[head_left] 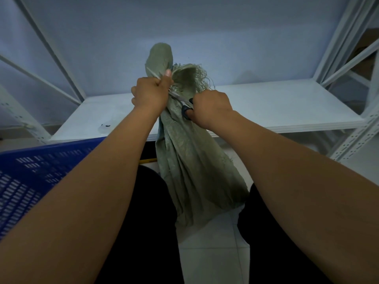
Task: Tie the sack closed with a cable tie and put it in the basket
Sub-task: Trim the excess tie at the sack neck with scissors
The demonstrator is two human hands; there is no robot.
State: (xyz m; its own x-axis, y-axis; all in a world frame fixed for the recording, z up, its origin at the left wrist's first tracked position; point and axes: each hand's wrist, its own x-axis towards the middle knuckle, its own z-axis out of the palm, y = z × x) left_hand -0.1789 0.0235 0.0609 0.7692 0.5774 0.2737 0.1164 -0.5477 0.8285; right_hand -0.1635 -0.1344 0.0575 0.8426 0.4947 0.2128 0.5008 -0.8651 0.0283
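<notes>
My left hand (150, 95) grips gathered neck of woven sack (190, 171), cable tie tail (152, 74) sticking out of fist; sack hangs in front of shelf (276, 107). My right hand (211, 108) grips scissors (185, 112), blades at neck. Risk: cut lands on loop or fabric, sack reopens. Blue basket (30, 171) left below shelf

My arms stretch forward; my left hand (150, 95) clenches the sack (190, 160), fingers curled, my right hand (211, 108) grips scissors (185, 113).

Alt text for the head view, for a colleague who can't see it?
The left hand grips the gathered neck of a green woven sack and a pale cable tie, while the right hand holds dark-handled scissors at the neck. A blue basket sits at left, a white shelf behind.
</notes>
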